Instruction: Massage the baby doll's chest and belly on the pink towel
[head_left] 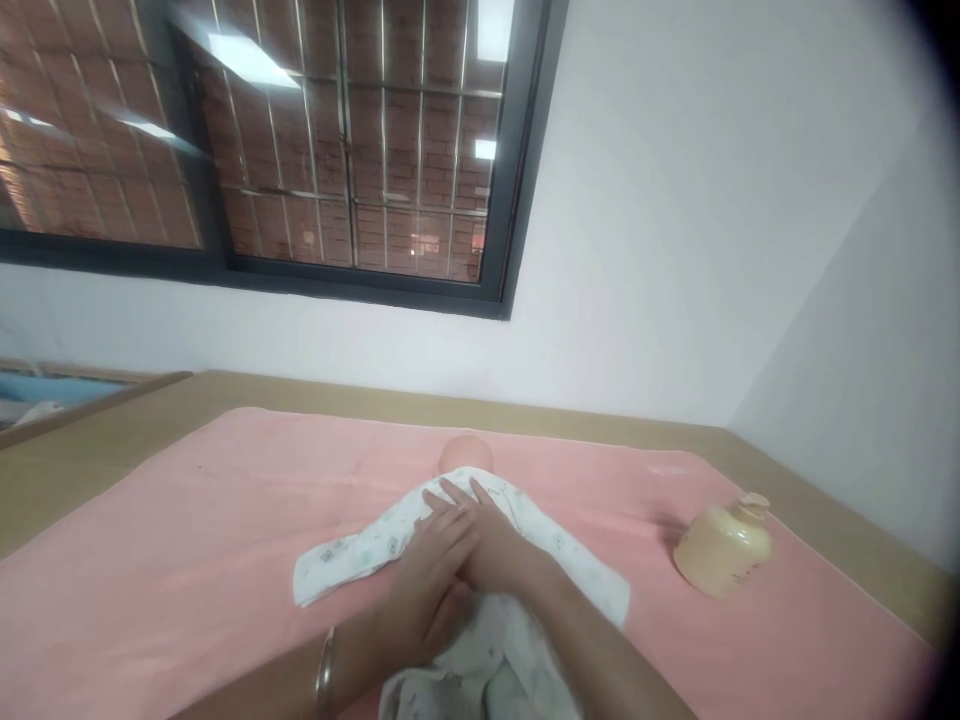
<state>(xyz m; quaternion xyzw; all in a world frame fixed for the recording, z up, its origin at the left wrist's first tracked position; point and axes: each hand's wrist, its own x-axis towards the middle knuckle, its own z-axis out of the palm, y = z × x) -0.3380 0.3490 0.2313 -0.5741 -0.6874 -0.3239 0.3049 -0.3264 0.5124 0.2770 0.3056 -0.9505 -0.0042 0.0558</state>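
Observation:
A small white garment (352,558) with a faint print lies with its sleeves spread to both sides. Beyond its collar shows a smooth, rounded pinkish top (466,453), like the head of a baby doll; the rest is hidden by cloth and hands. My right hand (489,525) rests on the chest of the garment, its fingers stretched out and apart. Across it lies my left hand (435,560), fingers extended flat over the right hand. Below my wrists the lower cloth (480,665) is bunched and partly covered by my forearms.
A pink sheet (187,530) covers the yellowish tabletop (420,400). On the right stands a cream-coloured bottle (722,550) with a cap, tilted in view. A white wall (637,220) and a barred window (360,140) rise behind. Something blue (56,388) shows at far left.

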